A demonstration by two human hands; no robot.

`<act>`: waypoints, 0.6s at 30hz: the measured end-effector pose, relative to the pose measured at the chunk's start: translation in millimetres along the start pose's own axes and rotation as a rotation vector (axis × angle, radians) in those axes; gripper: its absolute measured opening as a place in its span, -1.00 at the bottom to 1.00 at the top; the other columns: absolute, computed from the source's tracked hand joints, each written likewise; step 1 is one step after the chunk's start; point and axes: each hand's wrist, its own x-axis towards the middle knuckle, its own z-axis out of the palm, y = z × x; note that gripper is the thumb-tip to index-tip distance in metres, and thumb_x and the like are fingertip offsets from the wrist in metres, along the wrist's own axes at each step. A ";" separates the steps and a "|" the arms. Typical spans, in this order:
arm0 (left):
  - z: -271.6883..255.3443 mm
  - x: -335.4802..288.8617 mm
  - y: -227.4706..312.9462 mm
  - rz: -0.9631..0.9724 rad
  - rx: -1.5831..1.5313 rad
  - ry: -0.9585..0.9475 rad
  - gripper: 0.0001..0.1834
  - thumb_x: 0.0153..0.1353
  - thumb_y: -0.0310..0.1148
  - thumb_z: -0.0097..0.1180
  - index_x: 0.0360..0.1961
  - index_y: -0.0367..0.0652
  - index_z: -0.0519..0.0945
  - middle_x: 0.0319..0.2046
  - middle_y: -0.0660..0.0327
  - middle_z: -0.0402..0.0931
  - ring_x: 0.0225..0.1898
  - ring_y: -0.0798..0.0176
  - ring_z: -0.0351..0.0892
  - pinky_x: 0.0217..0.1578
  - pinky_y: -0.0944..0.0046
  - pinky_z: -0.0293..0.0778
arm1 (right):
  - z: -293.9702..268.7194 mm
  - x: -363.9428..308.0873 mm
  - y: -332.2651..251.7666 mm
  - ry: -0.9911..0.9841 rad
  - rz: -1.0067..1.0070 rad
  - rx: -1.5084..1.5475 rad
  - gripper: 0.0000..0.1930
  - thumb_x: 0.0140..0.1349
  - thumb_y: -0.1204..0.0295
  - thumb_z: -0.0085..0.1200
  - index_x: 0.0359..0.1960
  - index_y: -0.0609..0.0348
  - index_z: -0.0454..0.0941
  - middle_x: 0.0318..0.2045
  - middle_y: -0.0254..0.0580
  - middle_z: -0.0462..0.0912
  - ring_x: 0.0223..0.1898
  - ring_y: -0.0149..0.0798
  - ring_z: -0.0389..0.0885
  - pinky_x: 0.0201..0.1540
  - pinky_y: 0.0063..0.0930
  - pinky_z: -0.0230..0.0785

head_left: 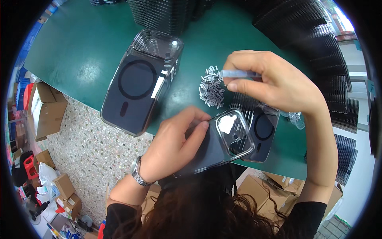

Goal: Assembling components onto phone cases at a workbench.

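My left hand [175,139], with a metal watch at the wrist, grips a dark translucent phone case [207,149] along its edge. The case is tilted, its camera opening toward the right. In my right hand [258,75] a pale, pen-like stick [240,74] is pinched between thumb and fingers. Its tip points left, over a pile of small grey-white cylindrical pieces [213,89] on the table. Beside the held case on the right, more phone cases with a ring mark [264,127] lie stacked. At the left stands another stack of cases [135,83], also ring-marked.
A green table [79,47] carries tall stacks of dark cases [159,16] at the back and more rows [294,28] along the right. A clear plastic item [295,119] lies near the right edge. Cardboard boxes [49,107] stand on the speckled floor [91,147].
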 end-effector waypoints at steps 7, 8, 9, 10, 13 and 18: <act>5.3 8.7 27.9 0.101 0.139 -0.026 -0.87 0.49 -0.49 0.17 -0.05 -0.35 0.64 -0.33 0.31 0.65 -0.24 0.54 0.53 -0.19 0.43 0.46 | 5.2 -41.5 -26.9 0.127 -0.073 -0.142 -0.92 0.21 0.56 0.22 -0.35 0.32 0.58 -0.38 -0.19 0.63 -0.31 -0.27 0.58 -0.24 -0.39 0.41; 6.8 8.7 29.8 0.139 0.163 -0.028 -0.87 0.49 -0.49 0.18 -0.05 -0.35 0.64 -0.33 0.30 0.65 -0.24 0.54 0.53 -0.19 0.43 0.46 | 4.1 -47.3 -31.1 0.135 -0.072 -0.139 -0.92 0.21 0.56 0.22 -0.35 0.32 0.58 -0.38 -0.19 0.63 -0.31 -0.27 0.58 -0.24 -0.39 0.41; 9.9 8.3 31.4 0.141 0.171 -0.033 -0.87 0.49 -0.49 0.18 -0.05 -0.35 0.64 -0.33 0.30 0.65 -0.24 0.54 0.53 -0.19 0.43 0.46 | 3.3 -53.8 -34.2 0.159 -0.040 -0.115 -0.93 0.19 0.58 0.22 -0.35 0.32 0.58 -0.38 -0.20 0.64 -0.32 -0.30 0.58 -0.27 -0.41 0.41; 13.0 7.7 32.9 0.148 0.179 -0.024 -0.87 0.48 -0.49 0.18 -0.05 -0.35 0.64 -0.34 0.30 0.64 -0.25 0.54 0.53 -0.20 0.43 0.46 | 3.6 -59.5 -35.9 0.181 -0.008 -0.091 -0.93 0.17 0.60 0.22 -0.36 0.31 0.58 -0.38 -0.22 0.65 -0.33 -0.33 0.59 -0.31 -0.43 0.40; 19.2 7.4 43.3 0.119 0.194 -0.043 -0.87 0.47 -0.50 0.20 -0.06 -0.35 0.65 -0.37 0.31 0.64 -0.28 0.55 0.52 -0.23 0.43 0.46 | 8.5 -71.1 -37.9 0.244 0.019 -0.073 -0.92 0.14 0.62 0.24 -0.35 0.30 0.59 -0.36 -0.26 0.67 -0.34 -0.40 0.59 -0.36 -0.47 0.38; 29.5 14.9 42.8 0.251 0.226 -0.023 -0.91 0.37 -0.49 0.19 -0.16 -0.27 0.60 -0.52 0.02 0.59 -0.57 0.07 0.60 -0.50 0.16 0.41 | 24.4 -84.0 -22.2 0.328 -0.088 -0.143 -0.88 0.09 0.66 0.24 -0.33 0.28 0.60 -0.34 -0.19 0.65 -0.30 -0.21 0.59 -0.26 -0.35 0.42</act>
